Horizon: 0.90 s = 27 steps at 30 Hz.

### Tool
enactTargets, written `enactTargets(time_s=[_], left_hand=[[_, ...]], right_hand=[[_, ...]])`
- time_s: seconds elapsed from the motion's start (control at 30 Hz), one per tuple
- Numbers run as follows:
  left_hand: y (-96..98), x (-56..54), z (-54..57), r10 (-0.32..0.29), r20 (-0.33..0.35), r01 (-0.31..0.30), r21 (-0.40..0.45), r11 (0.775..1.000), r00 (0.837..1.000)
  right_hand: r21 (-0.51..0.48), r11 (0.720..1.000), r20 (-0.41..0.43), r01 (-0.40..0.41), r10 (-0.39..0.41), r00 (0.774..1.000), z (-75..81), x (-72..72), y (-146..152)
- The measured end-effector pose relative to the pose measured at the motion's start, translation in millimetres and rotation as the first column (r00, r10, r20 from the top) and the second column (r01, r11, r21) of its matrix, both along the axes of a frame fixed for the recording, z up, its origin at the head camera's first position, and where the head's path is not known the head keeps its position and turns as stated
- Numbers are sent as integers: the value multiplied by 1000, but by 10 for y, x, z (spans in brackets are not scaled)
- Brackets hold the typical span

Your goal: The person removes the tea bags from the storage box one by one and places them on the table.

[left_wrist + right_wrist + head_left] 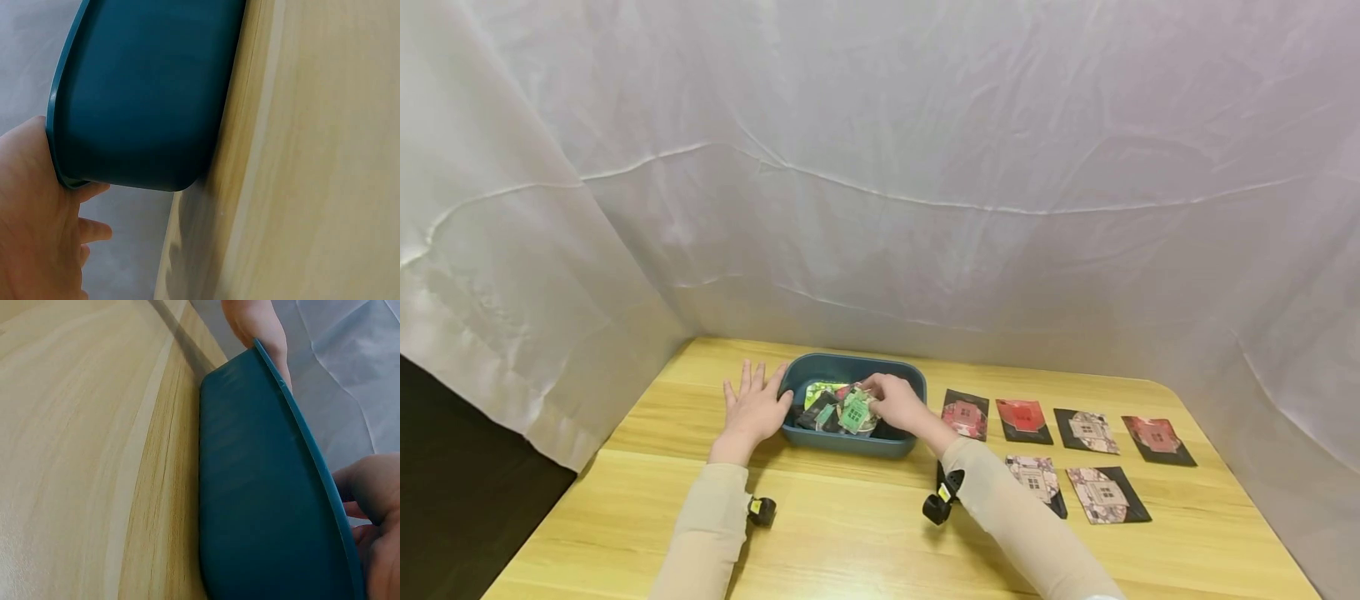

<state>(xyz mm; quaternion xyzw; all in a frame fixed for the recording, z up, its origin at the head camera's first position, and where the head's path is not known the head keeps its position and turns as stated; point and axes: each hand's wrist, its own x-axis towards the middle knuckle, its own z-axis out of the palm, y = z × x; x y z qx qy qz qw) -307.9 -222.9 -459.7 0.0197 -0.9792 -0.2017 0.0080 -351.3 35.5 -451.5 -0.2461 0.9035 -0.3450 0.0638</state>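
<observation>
A dark teal plastic basin (850, 446) stands on the wooden table with several small packets inside. My left hand (760, 410), fingers spread, touches the basin's left end; in the left wrist view that hand (37, 219) lies against the rim. Reaching over the right side, my right hand (895, 404) pinches the edge of a packet with a green label (855, 414). Beneath and beside it are a black packet (815, 412) and a bright green packet (822, 388). In the right wrist view the basin wall hides the fingertips of the right hand (378, 506).
Flat packets lie in two rows right of the basin. The back row includes a red one (1024, 419) and a pale floral one (1086, 430); the front row has two floral ones, one (1107, 493) beside the right forearm. A pale curtain (925, 208) hangs behind the table.
</observation>
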Motion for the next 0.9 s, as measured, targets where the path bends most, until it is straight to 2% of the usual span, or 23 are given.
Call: enactTargets(time_s=[0.43, 0.67, 0.9], left_hand=[[-9, 1, -11, -6, -11, 6, -1, 1000, 1000], [-8, 3, -9, -8, -11, 8, 1, 1000, 1000], [-3, 7, -2, -4, -1, 4, 6, 1000, 1000]], right_hand=[[-65, 997, -70, 39, -44, 997, 46, 36, 24], [-152, 986, -20, 61, -65, 998, 103, 44, 134], [-226, 965, 38, 132, -126, 991, 146, 3, 290]])
